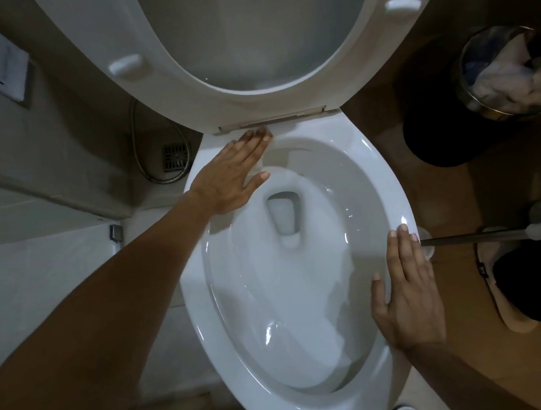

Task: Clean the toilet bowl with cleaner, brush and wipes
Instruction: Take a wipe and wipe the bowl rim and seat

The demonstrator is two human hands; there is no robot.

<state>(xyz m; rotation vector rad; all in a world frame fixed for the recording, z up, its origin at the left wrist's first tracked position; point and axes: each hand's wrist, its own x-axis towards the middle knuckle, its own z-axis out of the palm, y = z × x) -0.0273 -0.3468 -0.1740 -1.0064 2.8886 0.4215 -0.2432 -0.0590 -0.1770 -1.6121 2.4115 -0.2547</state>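
While my left hand (236, 175) presses what looks like a wipe (259, 166) flat on the toilet bowl (395, 195) rim's back, right hand (408, 293) rests flat, fingers straight; brushing seems done, wiping remains.

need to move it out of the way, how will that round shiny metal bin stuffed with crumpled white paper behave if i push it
The round shiny metal bin probably slides easily, as its smooth wall suggests thin, light metal. The crumpled white paper piled to its rim likely adds little weight and may spill if it tips. Being round, it could roll once it is on its side.
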